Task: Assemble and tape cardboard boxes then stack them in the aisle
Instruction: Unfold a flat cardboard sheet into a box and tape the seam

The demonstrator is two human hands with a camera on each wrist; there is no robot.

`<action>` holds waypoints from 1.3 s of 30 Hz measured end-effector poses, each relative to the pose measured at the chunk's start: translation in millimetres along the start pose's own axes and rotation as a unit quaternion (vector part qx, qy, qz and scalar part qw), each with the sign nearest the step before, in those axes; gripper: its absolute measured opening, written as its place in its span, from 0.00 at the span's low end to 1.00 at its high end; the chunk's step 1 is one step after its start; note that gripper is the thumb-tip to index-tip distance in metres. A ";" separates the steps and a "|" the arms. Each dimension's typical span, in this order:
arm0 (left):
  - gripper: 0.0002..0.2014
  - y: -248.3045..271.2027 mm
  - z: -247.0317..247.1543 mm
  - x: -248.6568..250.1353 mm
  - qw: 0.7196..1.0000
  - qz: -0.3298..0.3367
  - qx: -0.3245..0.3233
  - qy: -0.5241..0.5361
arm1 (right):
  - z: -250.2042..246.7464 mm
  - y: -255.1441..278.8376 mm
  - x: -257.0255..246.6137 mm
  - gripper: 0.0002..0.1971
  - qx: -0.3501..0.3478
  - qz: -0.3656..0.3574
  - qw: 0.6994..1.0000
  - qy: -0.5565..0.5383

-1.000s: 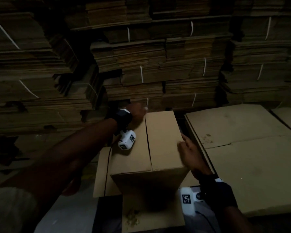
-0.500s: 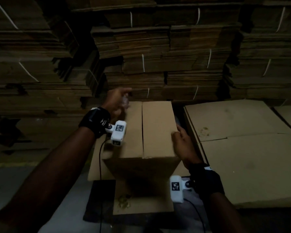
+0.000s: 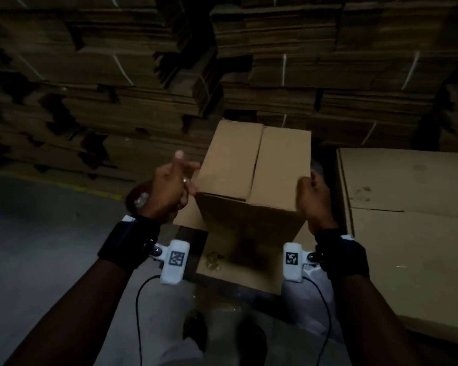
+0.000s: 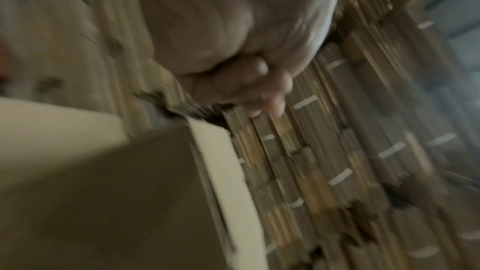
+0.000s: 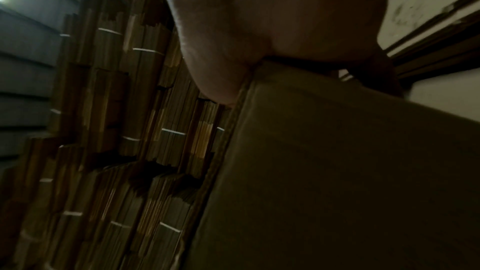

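Observation:
A brown cardboard box (image 3: 257, 165) stands upright in front of me, its two top flaps folded down and meeting at a centre seam. My left hand (image 3: 175, 186) hovers at the box's near left corner with one finger raised. It holds a dark round thing that looks like a tape roll (image 3: 138, 198). The left wrist view is blurred and shows curled fingers (image 4: 246, 81) above the box edge (image 4: 221, 171). My right hand (image 3: 311, 196) grips the near right top edge, thumb on top. In the right wrist view my palm (image 5: 259, 28) rests on the box (image 5: 337, 171).
Strapped bundles of flat cardboard (image 3: 302, 62) are stacked high behind the box. A low pile of large flat sheets (image 3: 407, 194) lies close on the right. A flattened sheet (image 3: 238, 270) lies under the box. Bare concrete floor (image 3: 37, 233) with a yellow line (image 3: 90, 190) is at the left.
My left hand has drawn back from the far end of the box top to its near left corner. My right hand has slid back along the right edge to the near corner.

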State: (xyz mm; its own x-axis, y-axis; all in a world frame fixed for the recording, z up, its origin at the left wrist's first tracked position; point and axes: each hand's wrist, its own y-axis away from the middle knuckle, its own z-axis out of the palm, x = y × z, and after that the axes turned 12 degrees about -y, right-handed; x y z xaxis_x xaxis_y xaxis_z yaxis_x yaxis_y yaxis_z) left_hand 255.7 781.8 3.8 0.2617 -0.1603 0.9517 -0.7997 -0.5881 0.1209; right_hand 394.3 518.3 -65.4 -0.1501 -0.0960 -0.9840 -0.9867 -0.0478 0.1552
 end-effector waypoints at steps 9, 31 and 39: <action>0.12 14.9 -55.3 -62.0 0.983 -0.146 0.013 0.108 | 40.7 62.8 -34.2 0.22 0.085 -0.295 0.939 0.155; 0.08 -39.0 -218.4 -182.3 0.986 -0.143 0.038 0.070 | 334.4 138.2 33.1 0.15 -0.236 -0.260 0.927 0.135; 0.04 -183.6 -271.9 -239.7 0.980 -0.181 0.075 0.018 | 447.3 79.9 42.0 0.17 -0.255 -0.189 0.940 0.122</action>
State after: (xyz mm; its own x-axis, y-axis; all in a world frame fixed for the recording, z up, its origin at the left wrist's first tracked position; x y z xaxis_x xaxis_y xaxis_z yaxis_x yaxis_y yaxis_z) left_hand 192.8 1143.8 -169.8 0.4921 0.1069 0.8640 -0.5692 -0.7114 0.4122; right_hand 281.5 955.2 -133.4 0.2856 -0.1977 -0.9377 -0.7989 -0.5895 -0.1190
